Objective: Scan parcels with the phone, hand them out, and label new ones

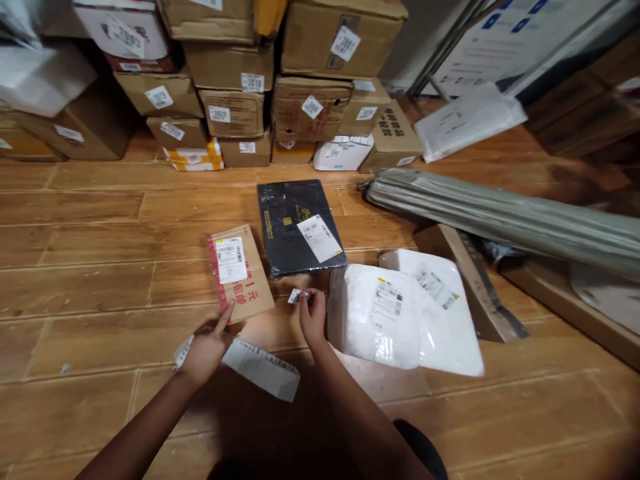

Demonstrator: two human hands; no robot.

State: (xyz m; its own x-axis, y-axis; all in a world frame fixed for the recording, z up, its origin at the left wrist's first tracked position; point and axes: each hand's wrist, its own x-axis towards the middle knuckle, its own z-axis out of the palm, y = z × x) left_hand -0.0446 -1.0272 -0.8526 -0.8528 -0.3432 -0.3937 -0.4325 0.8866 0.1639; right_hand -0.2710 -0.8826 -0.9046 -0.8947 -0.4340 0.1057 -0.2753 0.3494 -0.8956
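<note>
A small white printed label (pixel 295 296) is pinched between the thumb and fingers of my right hand (pixel 313 317), just below the black package. My left hand (pixel 206 350) is closed round a strip of label paper (pixel 263 369), which shows on both sides of it; the curled fingers are partly hidden. Its index finger reaches to the lower edge of a flat brown cardboard mailer (pixel 255 290) with red print and a shipping label. Beyond lies a flat black package (pixel 280 250) in clear plastic, also labelled. Right of my right hand are two white wrapped parcels (pixel 350 307) (pixel 450 340), side by side.
Cardboard boxes (pixel 310 110) with number labels are stacked along the back. A long grey-green wrapped bundle (pixel 500 213) lies at the right, over brown cardboard pieces (pixel 450 267). A white plastic-wrapped package (pixel 470 123) rests behind it on the wooden floor (pixel 90 280).
</note>
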